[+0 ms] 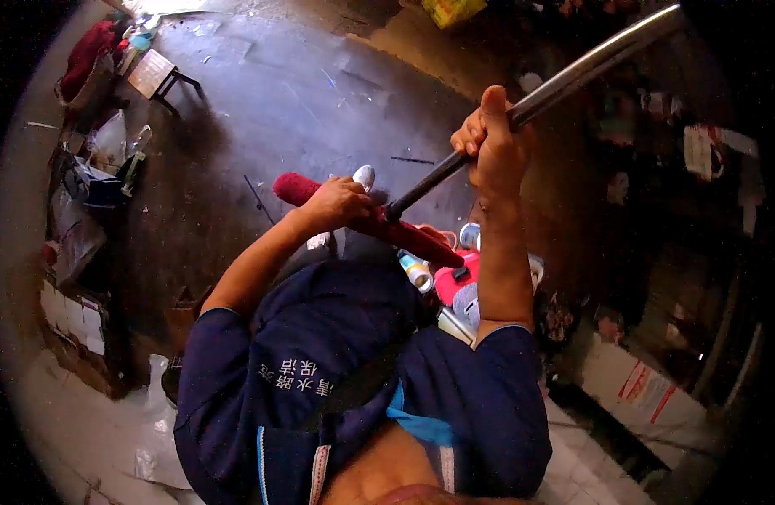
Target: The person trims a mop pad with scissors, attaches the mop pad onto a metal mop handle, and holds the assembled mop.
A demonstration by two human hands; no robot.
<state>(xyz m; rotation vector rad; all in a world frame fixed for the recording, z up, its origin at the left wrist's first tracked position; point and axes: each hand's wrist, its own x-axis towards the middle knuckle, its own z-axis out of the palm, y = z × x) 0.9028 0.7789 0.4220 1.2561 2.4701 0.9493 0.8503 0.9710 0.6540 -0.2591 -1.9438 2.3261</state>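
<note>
A mop with a long flat head of red pile [295, 188] lies crosswise in front of my body. My left hand [338, 203] is closed round the head, left of the point where the dark pole joins it. The metal pole [602, 61] slants up to the right, dark at its lower part and shiny towards its far end. Partway along it, my right hand [495, 150] is wrapped round the pole, thumb extended. My left fingers are partly hidden. Below the head's right end are a white-and-blue can [417, 273] and a bright red item [448, 288].
A small stool [152, 73] stands on the dark floor [269, 93] at upper left. Bags and boxes line the left side, with a plastic bag [157, 421] lower down. A cardboard box [640, 391] sits at lower right. A yellow bag [453, 10] lies at the top.
</note>
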